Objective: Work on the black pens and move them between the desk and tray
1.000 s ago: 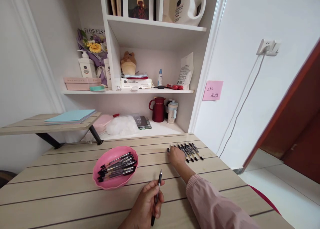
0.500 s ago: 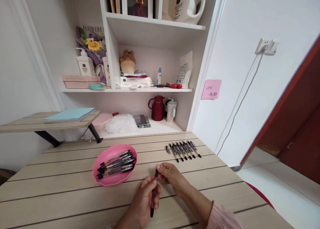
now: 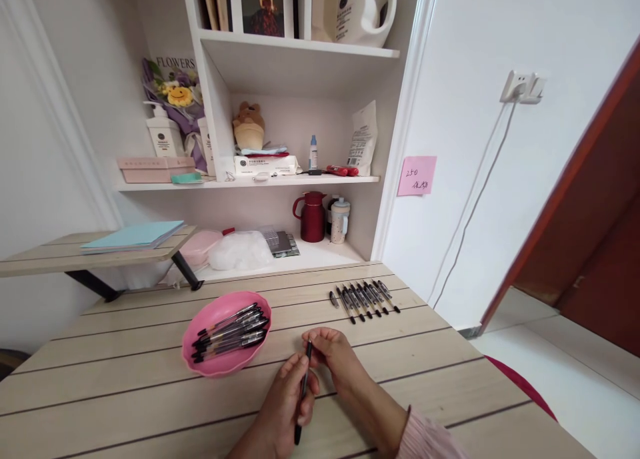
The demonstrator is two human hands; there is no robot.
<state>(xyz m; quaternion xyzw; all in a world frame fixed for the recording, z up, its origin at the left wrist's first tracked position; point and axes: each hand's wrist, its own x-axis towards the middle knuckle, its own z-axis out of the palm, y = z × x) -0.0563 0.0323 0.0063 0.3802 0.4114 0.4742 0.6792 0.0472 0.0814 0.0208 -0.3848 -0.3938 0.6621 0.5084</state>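
My left hand [image 3: 289,395] is closed around a slim black pen [image 3: 303,395], which slants upright with its lower end sticking out below the fingers. At the pen's upper end, my right hand [image 3: 325,352] has its thumb and fingers pinched together; they partly hide the tip. To the left stands a pink scalloped bowl [image 3: 193,362] holding a pile of pens [image 3: 233,332]. Beyond my right hand, several pens [image 3: 365,301] lie side by side in a row on the table, with a short dark piece like a pen cap [image 3: 333,299] at the row's left.
The slatted wooden table [image 3: 150,399] backs onto a white shelf unit [image 3: 300,179]. A small raised stand [image 3: 175,242] with blue paper [image 3: 134,235] is at the left. A red jug [image 3: 313,217] and a cup [image 3: 340,221] stand behind the table; a pink note [image 3: 417,175] sticks to the wall.
The view has shifted slightly. Both hands and the pen sit a little farther left, and the right fingers are still at the pen's upper end, now covering it differently.
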